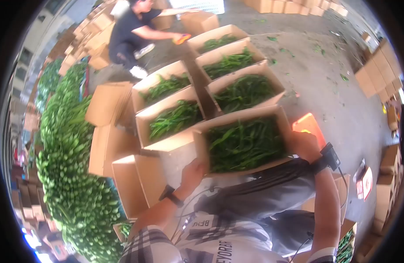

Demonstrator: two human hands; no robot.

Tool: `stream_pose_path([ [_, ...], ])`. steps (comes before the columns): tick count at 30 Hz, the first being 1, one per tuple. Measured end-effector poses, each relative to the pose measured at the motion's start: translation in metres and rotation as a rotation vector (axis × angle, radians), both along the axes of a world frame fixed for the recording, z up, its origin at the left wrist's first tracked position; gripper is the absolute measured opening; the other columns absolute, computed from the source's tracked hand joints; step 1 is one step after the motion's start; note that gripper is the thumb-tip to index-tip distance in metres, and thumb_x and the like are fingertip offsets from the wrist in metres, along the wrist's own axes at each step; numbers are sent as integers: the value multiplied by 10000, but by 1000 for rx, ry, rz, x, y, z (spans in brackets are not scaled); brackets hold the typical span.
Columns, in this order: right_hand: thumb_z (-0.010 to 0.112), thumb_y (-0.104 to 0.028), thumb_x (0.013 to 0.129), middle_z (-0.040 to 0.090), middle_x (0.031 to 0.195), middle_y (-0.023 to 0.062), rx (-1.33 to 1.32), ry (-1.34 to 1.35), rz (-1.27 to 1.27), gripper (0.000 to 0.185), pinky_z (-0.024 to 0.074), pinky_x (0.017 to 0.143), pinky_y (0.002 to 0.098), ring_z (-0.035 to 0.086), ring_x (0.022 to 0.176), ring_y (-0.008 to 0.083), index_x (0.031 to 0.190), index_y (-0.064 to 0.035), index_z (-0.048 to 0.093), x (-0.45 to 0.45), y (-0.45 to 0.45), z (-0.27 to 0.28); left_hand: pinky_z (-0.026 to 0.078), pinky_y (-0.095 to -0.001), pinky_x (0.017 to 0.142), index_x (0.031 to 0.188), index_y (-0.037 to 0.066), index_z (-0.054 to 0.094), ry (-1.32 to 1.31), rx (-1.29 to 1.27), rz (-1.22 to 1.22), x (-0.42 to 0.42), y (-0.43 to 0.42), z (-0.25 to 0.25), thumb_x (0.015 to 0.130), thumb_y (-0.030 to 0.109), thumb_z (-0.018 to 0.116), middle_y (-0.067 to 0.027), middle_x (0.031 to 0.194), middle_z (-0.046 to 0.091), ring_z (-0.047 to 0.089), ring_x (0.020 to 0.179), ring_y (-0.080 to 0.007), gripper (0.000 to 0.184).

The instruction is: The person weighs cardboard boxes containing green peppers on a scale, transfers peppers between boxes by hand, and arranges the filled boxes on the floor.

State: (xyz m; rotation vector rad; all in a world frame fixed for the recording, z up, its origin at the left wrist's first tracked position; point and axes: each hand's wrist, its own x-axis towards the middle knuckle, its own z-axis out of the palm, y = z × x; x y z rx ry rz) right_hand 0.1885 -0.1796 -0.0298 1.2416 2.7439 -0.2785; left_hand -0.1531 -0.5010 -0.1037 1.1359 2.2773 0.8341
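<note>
An open cardboard box (201, 151) full of long green leafy vegetables (243, 147) is held between my two hands, close in front of my legs. My left hand (193, 174) grips its left end, low near the corner. At the right end, my right hand (303, 144) is closed on the box wall, beside an orange object (308, 127). Beyond stand several more open boxes of greens, in two rows; the nearest on the right (246, 93) and the nearest on the left (173, 119) lie just past the held box.
A long heap of greens (70, 158) runs down the left side. Empty open cartons (138, 182) stand between it and me. A crouching person (134, 35) holds something orange at the far boxes. Stacked cartons (377, 70) line the right edge.
</note>
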Motion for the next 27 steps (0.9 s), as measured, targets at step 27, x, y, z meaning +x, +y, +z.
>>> stream_pose_path([
  [27,502,-31,1112,708,1244,85,-609,878,-40,351,545,976,318,665,1146,157,1454,0,572,-10,-79,135,575,-420,922,1305,28,619,463,-564,360,-164,-261,-42,966,453,718,-234,1370,607,656,1164,-300,552],
])
